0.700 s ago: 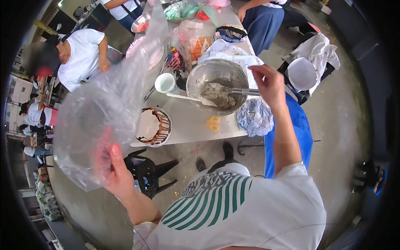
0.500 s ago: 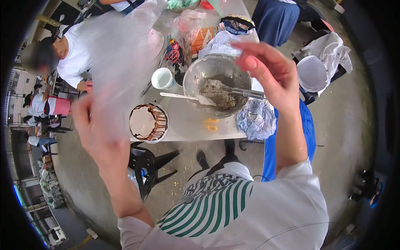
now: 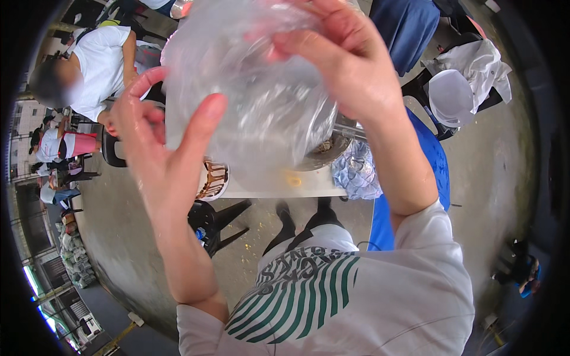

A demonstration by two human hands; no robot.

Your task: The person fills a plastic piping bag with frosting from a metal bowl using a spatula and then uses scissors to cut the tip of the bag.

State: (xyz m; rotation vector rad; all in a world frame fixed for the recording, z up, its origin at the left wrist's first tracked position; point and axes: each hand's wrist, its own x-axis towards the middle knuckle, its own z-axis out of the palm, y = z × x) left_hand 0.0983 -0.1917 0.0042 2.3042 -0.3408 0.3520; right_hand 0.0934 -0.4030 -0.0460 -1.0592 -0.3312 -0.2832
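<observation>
I hold a clear plastic bag point(image 3: 255, 95) up close in front of me with both hands. My left hand point(image 3: 160, 142) grips its left edge, thumb pressed on the film. My right hand point(image 3: 344, 59) pinches the bag's upper right part. The bag hides most of the white table point(image 3: 279, 187) below. A metal mixing bowl point(image 3: 326, 151) shows only at its rim under the bag. A round plate with brown streaks point(image 3: 214, 181) peeks out beside my left wrist.
A crumpled blue-patterned bag point(image 3: 356, 172) hangs at the table's right edge by a blue chair point(image 3: 436, 178). A black stool point(image 3: 217, 219) stands under the table. A person in a white shirt point(image 3: 95, 65) sits at far left. White cloth and a bowl point(image 3: 457, 89) lie on a chair at right.
Both hands have brought the plastic bag up and together close to the camera, so it now covers the bowl and table. My right hand moved from above the bowl onto the bag.
</observation>
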